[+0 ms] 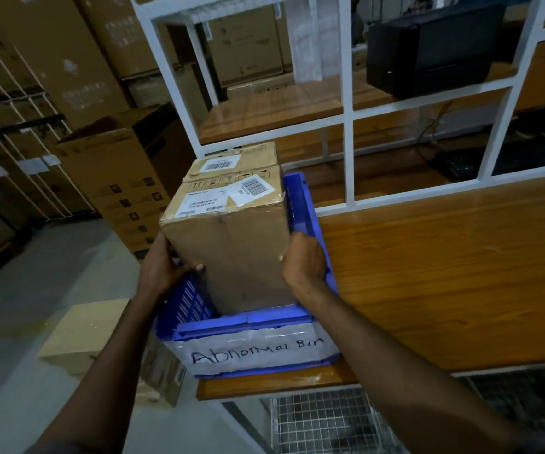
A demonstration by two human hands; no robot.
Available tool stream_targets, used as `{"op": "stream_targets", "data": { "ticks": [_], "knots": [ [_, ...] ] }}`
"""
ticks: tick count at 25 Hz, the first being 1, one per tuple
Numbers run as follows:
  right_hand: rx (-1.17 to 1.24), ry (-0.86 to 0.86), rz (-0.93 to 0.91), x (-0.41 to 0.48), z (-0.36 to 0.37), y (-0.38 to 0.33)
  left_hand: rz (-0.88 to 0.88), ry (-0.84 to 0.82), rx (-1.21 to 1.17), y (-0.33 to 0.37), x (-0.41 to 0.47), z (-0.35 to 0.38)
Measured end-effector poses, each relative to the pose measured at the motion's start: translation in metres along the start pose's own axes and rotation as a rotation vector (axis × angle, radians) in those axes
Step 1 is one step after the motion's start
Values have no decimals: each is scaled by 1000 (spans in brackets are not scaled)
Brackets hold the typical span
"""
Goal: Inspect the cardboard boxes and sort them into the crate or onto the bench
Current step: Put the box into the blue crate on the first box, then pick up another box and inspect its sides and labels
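A tall taped cardboard box [231, 231] with barcode labels on its top stands on end inside the blue plastic crate [251, 326], its lower end hidden below the rim. The crate carries a taped paper label reading "Abnormal Bin" and sits on the left end of the wooden bench [444, 273]. My left hand [163, 267] grips the box's lower left edge, thumb on the front face. Over on the box's right edge, my right hand [303, 260] has its fingers curled round the corner.
A white metal frame [348, 126] rises behind the bench, with a black printer [434, 47] on the shelf beyond. Several cardboard boxes [81, 332] lie on the floor to the left. Large stacked cartons [127, 178] stand further back. Wire mesh [323, 421] sits under the bench.
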State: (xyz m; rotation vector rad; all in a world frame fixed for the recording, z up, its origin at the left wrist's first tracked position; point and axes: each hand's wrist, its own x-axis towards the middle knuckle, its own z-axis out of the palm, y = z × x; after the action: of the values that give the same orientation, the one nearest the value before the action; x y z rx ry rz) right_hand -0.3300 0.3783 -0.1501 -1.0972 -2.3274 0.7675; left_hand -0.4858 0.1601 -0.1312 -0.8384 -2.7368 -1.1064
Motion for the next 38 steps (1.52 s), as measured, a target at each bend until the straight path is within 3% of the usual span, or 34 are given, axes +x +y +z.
{"op": "stream_targets", "data": {
  "ticks": [8, 14, 19, 22, 25, 32, 38],
  "knots": [
    [122, -26, -73, 0, 3, 5, -47, 52, 68, 1, -9, 1],
    [173, -59, -21, -7, -3, 4, -88, -15, 56, 5, -12, -4],
    [200, -127, 30, -41, -21, 3, -42, -5, -86, -6, -35, -7],
    [311, 61, -24, -77, -26, -17, 38, 61, -131, -29, -53, -18],
    [431, 196, -205, -123, -8, -56, 57, 153, -236, -56, -80, -44],
    [593, -34, -406, -214, 86, -173, -79, 242, -358, -160, -134, -119],
    [497, -310, -566, -222, 177, -233, -266, 305, -424, -247, -129, -151]
  ]
}}
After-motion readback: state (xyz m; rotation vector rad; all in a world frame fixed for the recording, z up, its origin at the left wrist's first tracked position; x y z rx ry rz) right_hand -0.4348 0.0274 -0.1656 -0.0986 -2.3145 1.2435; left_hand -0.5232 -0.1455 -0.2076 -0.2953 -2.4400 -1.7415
